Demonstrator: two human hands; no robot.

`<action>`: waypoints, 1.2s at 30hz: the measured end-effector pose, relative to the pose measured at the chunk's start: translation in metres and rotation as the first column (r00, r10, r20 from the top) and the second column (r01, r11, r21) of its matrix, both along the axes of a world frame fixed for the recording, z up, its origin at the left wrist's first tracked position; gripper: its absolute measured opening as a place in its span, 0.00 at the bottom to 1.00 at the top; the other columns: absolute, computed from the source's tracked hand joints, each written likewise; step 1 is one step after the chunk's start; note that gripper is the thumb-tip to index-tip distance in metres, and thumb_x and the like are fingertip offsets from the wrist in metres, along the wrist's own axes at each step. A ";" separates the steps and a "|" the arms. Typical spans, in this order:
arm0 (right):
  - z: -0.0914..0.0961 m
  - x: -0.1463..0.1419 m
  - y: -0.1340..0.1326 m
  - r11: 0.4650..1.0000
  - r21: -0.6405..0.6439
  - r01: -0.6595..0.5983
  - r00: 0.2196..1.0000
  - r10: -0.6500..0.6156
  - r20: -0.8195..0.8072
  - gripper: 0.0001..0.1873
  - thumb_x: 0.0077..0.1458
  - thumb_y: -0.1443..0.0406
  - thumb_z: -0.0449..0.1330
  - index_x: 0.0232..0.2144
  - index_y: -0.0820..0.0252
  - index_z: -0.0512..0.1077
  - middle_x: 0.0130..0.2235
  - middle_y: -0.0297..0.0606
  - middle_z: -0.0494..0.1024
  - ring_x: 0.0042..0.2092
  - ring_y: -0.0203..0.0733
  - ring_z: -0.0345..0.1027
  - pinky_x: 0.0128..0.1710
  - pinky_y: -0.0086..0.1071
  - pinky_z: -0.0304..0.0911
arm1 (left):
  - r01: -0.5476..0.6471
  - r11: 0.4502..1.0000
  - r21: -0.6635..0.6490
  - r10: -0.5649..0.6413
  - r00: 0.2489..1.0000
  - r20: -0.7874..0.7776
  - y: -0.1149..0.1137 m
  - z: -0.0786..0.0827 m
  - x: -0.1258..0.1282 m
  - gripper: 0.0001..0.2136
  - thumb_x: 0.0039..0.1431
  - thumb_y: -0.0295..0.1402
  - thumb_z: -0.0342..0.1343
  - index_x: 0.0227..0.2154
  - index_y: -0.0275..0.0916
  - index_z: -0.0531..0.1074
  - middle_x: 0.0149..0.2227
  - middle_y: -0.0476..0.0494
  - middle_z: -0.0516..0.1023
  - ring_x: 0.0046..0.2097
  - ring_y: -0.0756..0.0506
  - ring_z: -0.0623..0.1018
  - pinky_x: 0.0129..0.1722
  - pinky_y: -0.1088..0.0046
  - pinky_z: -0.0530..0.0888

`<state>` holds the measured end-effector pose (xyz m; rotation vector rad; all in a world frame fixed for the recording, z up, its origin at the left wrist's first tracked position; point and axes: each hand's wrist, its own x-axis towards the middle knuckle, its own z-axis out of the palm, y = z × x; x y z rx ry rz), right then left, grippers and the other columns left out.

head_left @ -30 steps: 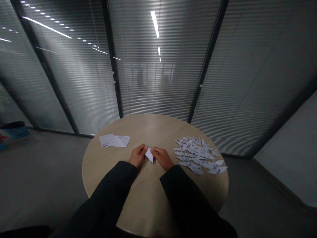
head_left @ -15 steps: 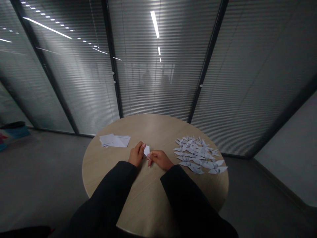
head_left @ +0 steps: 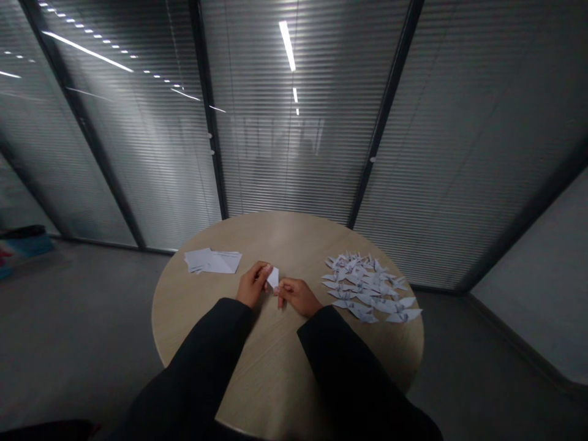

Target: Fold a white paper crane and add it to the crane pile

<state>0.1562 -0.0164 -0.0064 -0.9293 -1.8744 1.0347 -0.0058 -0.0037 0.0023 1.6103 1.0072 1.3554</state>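
A small folded piece of white paper [head_left: 274, 277] is held between both hands just above the round wooden table [head_left: 275, 373]. My left hand [head_left: 252, 285] pinches its left side with closed fingers. My right hand [head_left: 297, 295] grips its lower right end, fingers curled. Both arms wear dark sleeves. The paper stands up on edge between the fingertips.
A stack of flat white paper sheets [head_left: 212, 260] lies to the left of the hands. Several folded paper cranes [head_left: 367, 286] are spread over the table's right side. Glass walls with blinds [head_left: 294, 122] stand behind the table. Grey floor surrounds it.
The folded paper has been turned from lying slanted between the hands to standing more upright, and it has shifted slightly left toward my left hand. The hands stay close together.
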 end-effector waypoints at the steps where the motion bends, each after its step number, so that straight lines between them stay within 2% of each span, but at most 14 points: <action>1: 0.000 0.000 0.000 1.000 0.004 0.010 1.000 -0.010 -0.006 0.13 0.54 0.58 0.57 0.22 0.59 0.65 0.20 0.32 0.75 0.23 0.34 0.66 0.29 0.28 0.59 | 0.031 0.999 -0.030 -0.030 0.999 0.040 0.001 0.000 0.001 0.18 0.53 0.49 0.54 0.31 0.37 0.68 0.17 0.55 0.65 0.19 0.52 0.67 0.20 0.76 0.65; 5: 0.000 0.000 0.001 0.999 -0.038 -0.018 0.999 0.017 -0.040 0.14 0.53 0.56 0.57 0.22 0.58 0.65 0.20 0.32 0.74 0.22 0.34 0.65 0.28 0.28 0.59 | 0.103 0.988 -0.118 -0.089 0.989 0.118 0.002 0.004 0.002 0.21 0.45 0.51 0.60 0.26 0.35 0.69 0.17 0.53 0.67 0.18 0.53 0.67 0.20 0.76 0.66; 9: -0.001 -0.001 0.001 0.997 -0.070 -0.038 0.995 0.031 -0.095 0.16 0.53 0.53 0.57 0.24 0.59 0.67 0.18 0.31 0.73 0.21 0.34 0.63 0.25 0.28 0.58 | 0.072 0.992 -0.105 -0.054 0.985 0.165 0.002 0.007 0.001 0.20 0.44 0.50 0.61 0.23 0.36 0.67 0.15 0.55 0.66 0.17 0.54 0.66 0.20 0.77 0.64; 15: -0.001 -0.002 0.000 0.996 -0.080 -0.047 0.994 0.039 -0.105 0.18 0.53 0.52 0.56 0.25 0.60 0.70 0.18 0.32 0.73 0.22 0.34 0.64 0.26 0.28 0.59 | 0.010 0.997 -0.079 0.006 0.978 0.207 0.002 0.008 -0.001 0.21 0.43 0.51 0.61 0.19 0.38 0.63 0.14 0.56 0.65 0.16 0.54 0.66 0.19 0.78 0.62; 28: 0.003 -0.002 -0.001 0.991 -0.119 -0.054 0.987 0.035 -0.158 0.11 0.51 0.58 0.57 0.24 0.60 0.70 0.18 0.30 0.71 0.21 0.33 0.63 0.25 0.27 0.57 | 0.054 0.994 -0.096 -0.036 0.983 0.181 0.003 0.006 0.001 0.21 0.45 0.52 0.60 0.21 0.38 0.64 0.15 0.56 0.64 0.17 0.54 0.65 0.19 0.77 0.63; 32: 0.003 -0.002 -0.001 0.989 -0.140 -0.054 0.985 0.029 -0.172 0.11 0.51 0.59 0.57 0.22 0.60 0.69 0.17 0.29 0.69 0.20 0.33 0.62 0.25 0.27 0.57 | 0.071 0.994 -0.080 -0.052 0.977 0.209 0.003 0.003 0.002 0.20 0.45 0.51 0.61 0.23 0.37 0.68 0.20 0.53 0.68 0.23 0.52 0.69 0.24 0.77 0.68; 36: -0.001 -0.003 -0.001 0.993 -0.108 -0.038 0.994 0.026 -0.105 0.12 0.52 0.58 0.54 0.25 0.59 0.68 0.17 0.28 0.68 0.20 0.33 0.60 0.24 0.27 0.56 | 0.142 0.979 -0.147 -0.094 0.951 0.294 0.003 0.001 0.003 0.20 0.45 0.49 0.62 0.30 0.36 0.71 0.28 0.46 0.75 0.29 0.50 0.73 0.28 0.75 0.70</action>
